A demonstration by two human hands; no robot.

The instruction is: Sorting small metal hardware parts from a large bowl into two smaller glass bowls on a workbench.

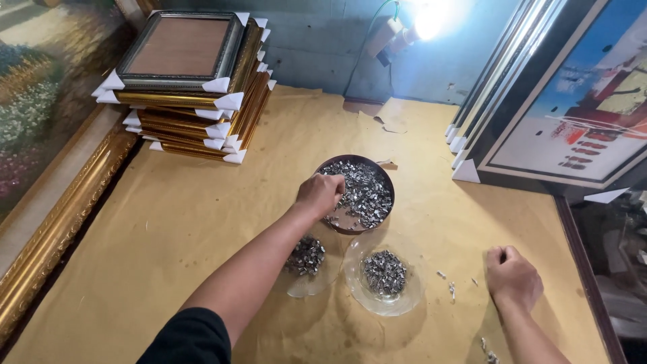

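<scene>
A dark round bowl (387, 180) full of small silvery metal clips stands in the middle of a table covered in brown paper (189, 222). My left hand (319, 194) reaches into its near-left edge, fingers curled down among the clips; whether it holds any I cannot tell. Two clear glass dishes lie in front of the bowl: one (404, 300) with a heap of clips at its centre, the other (300, 284) partly under my left forearm. My right hand (513, 276) rests on the paper at the right, fingers closed into a loose fist, apart from the dishes.
A stack of gold picture frames (195, 108) with white corner guards stands at the back left. A large gilt-framed painting (47, 202) runs along the left edge. Framed pictures (573, 114) lean at the right. A few stray clips (450, 288) lie near my right hand. A lamp (424, 20) glares behind.
</scene>
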